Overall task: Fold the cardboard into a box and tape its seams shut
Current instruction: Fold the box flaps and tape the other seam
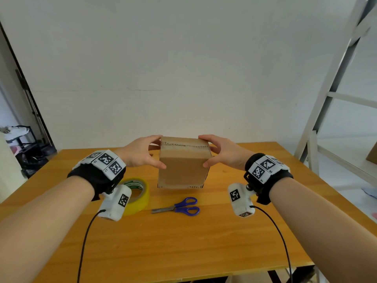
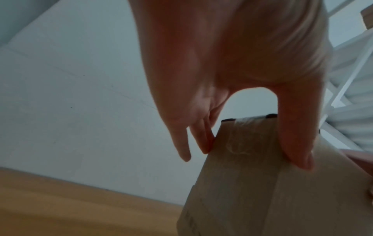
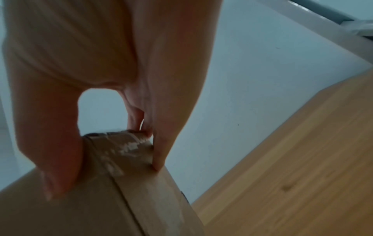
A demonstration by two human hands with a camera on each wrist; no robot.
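Note:
A brown cardboard box (image 1: 183,170), folded into a cube, hangs a little above the wooden table (image 1: 183,242), tilted toward me. Clear tape runs along the seam on its top face. My left hand (image 1: 145,153) grips its upper left corner, thumb on the near face and fingers over the far side. My right hand (image 1: 221,153) grips the upper right corner the same way. In the left wrist view the thumb (image 2: 296,143) presses the box (image 2: 262,191). In the right wrist view the thumb (image 3: 58,159) lies on the box (image 3: 101,207) beside the taped seam.
A yellow roll of tape (image 1: 136,196) lies on the table at the left, partly behind my left wrist camera. Blue-handled scissors (image 1: 179,207) lie in front of the box. A white ladder frame (image 1: 326,99) stands at the right, dark clutter at the far left.

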